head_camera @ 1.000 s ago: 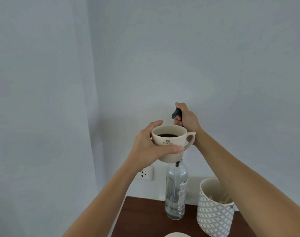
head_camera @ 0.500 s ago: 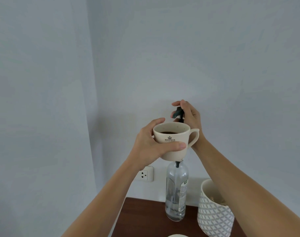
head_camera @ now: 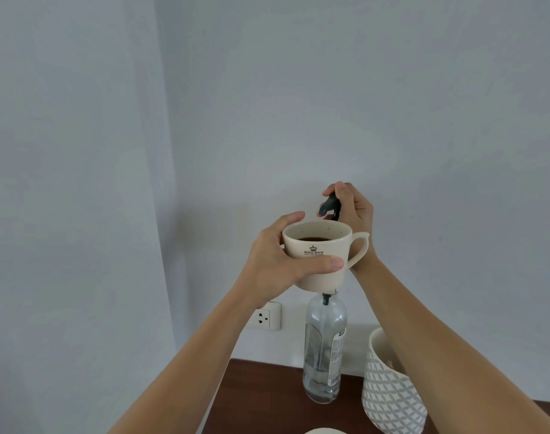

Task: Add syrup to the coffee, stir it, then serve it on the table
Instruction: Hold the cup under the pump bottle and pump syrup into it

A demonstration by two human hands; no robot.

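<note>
My left hand [head_camera: 277, 261] holds a cream coffee cup [head_camera: 322, 245] up in the air, with dark coffee inside and the handle turned to the right. Just behind and above the rim is the dark pump head [head_camera: 329, 206] of the clear syrup bottle [head_camera: 324, 349], which stands on the brown table [head_camera: 261, 399]. My right hand [head_camera: 353, 211] rests on top of the pump head, fingers curled around it. The cup hides the bottle's neck. The pump spout points down toward the cup's opening.
A white patterned pot [head_camera: 392, 389] with something inside stands right of the bottle. A white wall socket [head_camera: 266, 316] sits on the wall behind. A pale round rim [head_camera: 322, 430] shows at the bottom edge. The wall corner lies to the left.
My right hand has risen a little with the pump head. The cup has stayed under the spout.
</note>
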